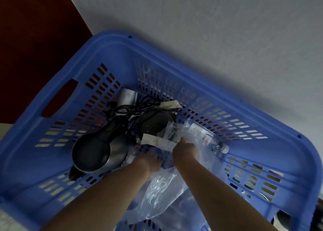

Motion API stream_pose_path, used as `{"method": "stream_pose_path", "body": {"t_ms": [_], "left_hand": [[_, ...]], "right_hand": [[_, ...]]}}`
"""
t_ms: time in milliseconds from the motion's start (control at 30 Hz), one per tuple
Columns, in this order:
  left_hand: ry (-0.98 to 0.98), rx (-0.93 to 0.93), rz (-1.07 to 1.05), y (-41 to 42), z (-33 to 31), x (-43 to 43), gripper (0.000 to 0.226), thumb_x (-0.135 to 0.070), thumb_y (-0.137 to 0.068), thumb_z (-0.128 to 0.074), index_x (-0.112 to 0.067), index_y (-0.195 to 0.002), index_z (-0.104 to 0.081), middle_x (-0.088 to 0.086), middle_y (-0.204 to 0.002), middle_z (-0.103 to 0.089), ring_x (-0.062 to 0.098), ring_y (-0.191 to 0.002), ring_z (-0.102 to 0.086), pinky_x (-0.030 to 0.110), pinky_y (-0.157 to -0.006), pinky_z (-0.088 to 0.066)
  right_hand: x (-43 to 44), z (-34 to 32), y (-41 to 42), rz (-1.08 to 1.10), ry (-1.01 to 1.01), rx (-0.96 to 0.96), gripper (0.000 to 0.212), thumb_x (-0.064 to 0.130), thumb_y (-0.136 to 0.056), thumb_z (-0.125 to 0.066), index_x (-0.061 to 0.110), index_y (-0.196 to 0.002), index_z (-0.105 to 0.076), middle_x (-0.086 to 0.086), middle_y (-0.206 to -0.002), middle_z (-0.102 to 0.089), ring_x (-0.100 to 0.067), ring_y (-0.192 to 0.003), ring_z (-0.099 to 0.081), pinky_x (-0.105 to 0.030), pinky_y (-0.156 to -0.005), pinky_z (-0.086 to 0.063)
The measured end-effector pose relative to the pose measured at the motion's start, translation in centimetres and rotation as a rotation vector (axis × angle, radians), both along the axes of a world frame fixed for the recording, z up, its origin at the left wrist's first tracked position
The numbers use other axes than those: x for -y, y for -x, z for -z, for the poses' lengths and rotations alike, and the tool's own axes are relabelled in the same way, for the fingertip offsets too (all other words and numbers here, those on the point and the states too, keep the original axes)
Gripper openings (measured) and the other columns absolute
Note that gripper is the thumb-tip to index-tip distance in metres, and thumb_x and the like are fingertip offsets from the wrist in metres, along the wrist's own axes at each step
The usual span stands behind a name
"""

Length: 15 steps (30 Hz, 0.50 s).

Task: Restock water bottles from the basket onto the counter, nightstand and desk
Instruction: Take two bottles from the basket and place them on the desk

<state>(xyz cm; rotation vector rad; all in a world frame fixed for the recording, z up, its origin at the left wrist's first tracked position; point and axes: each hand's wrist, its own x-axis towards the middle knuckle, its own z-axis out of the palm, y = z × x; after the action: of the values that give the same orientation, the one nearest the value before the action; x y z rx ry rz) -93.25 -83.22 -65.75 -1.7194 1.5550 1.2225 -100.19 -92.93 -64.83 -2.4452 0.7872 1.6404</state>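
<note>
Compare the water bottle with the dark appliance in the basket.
The bottle is clear with a white cap; the appliance is dark with a silvery rim. The bottle is slim; the appliance is bulkier. The bottle lies toward the right wall amid clear plastic; the appliance lies toward the left, uncovered, by a tangled black cord. Both lie inside the blue basket.

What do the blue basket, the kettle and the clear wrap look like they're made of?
Basket: moulded plastic, matte blue; slotted walls and a rolled rim suggest it. Kettle: probably brushed metal body with dark plastic lid, judging by its dull grey sheen. Clear wrap: thin plastic film, glossy and crinkled, see-through.
</note>
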Motion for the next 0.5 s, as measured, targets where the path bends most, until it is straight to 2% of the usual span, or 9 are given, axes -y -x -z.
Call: {"method": "stream_pose_path", "body": {"t_ms": [67, 167, 200, 267, 333, 433, 500], "left_hand": [[-0.020, 0.059, 0.057, -0.2, 0.8, -0.3, 0.046, -0.022, -0.108, -0.023, -0.005, -0.150, -0.028, 0.017, -0.156, -0.027, 0.033, -0.143, -0.027, 0.043, -0.113, -0.026], [0.007, 0.077, 0.070, -0.6, 2.3, -1.5, 0.046, -0.022, -0.106, -0.031, -0.005, -0.148, -0.033, 0.017, -0.155, -0.031, 0.033, -0.141, -0.030, 0.017, -0.106, -0.029], [-0.012, 0.075, 0.085, -0.7, 2.6, -1.8, 0.046, -0.020, -0.106, -0.031, -0.008, -0.150, -0.031, 0.015, -0.156, -0.028, 0.033, -0.142, -0.029, 0.022, -0.109, -0.029], [-0.032, 0.115, -0.057, -0.5, 2.5, -1.9, 0.045, -0.020, -0.106, -0.028, -0.013, -0.151, -0.030, 0.013, -0.158, -0.024, 0.036, -0.142, -0.026, 0.043, -0.115, -0.024], [-0.063, 0.165, -0.193, -0.6, 2.6, -2.1, 0.046, -0.024, -0.106, -0.029, -0.011, -0.151, -0.030, 0.016, -0.157, -0.024, 0.038, -0.142, -0.025, 0.048, -0.117, -0.017], [-0.064, 0.184, -0.229, -0.8, 2.1, -2.1, 0.048, -0.021, -0.106, -0.031, -0.007, -0.151, -0.025, 0.023, -0.154, -0.025, 0.041, -0.139, -0.029, 0.049, -0.113, -0.026], [-0.085, 0.165, -0.183, -0.8, 1.6, -2.1, 0.049, -0.019, -0.106, -0.032, -0.007, -0.152, -0.021, 0.023, -0.154, -0.023, 0.042, -0.139, -0.030, 0.050, -0.109, -0.031]], "right_hand": [[0.1, 0.8, 0.4, -0.046, 0.046, 0.003, 0.054, 0.019, -0.098, -0.050, 0.003, -0.147, -0.035, -0.014, -0.151, -0.033, -0.026, -0.124, -0.052, -0.032, -0.069, -0.041], [0.1, 1.0, 0.8, -0.036, 0.089, 0.009, 0.056, 0.018, -0.098, -0.048, 0.001, -0.148, -0.031, -0.015, -0.152, -0.027, -0.027, -0.127, -0.049, -0.032, -0.069, -0.041], [0.0, 0.8, 0.8, -0.030, 0.104, 0.021, 0.057, 0.018, -0.098, -0.048, 0.000, -0.148, -0.028, -0.015, -0.152, -0.026, -0.028, -0.126, -0.049, -0.031, -0.068, -0.042], [-0.2, 0.6, 1.0, -0.038, 0.128, 0.037, 0.059, 0.019, -0.097, -0.048, -0.001, -0.148, -0.027, -0.016, -0.150, -0.028, -0.027, -0.123, -0.051, -0.028, -0.055, -0.042], [-0.1, 0.4, 1.1, -0.047, 0.147, 0.028, 0.060, 0.017, -0.097, -0.048, -0.002, -0.149, -0.025, -0.019, -0.152, -0.024, -0.029, -0.125, -0.049, -0.027, -0.050, -0.040], [0.6, 0.0, 1.2, -0.008, 0.141, 0.004, 0.059, 0.014, -0.097, -0.049, 0.000, -0.149, -0.026, -0.021, -0.157, -0.013, -0.031, -0.133, -0.040, -0.030, -0.066, -0.045], [0.7, -0.4, 1.2, 0.039, 0.149, 0.009, 0.061, 0.018, -0.097, -0.050, 0.002, -0.150, -0.024, -0.018, -0.155, -0.021, -0.031, -0.132, -0.042, -0.030, -0.070, -0.043]]}}
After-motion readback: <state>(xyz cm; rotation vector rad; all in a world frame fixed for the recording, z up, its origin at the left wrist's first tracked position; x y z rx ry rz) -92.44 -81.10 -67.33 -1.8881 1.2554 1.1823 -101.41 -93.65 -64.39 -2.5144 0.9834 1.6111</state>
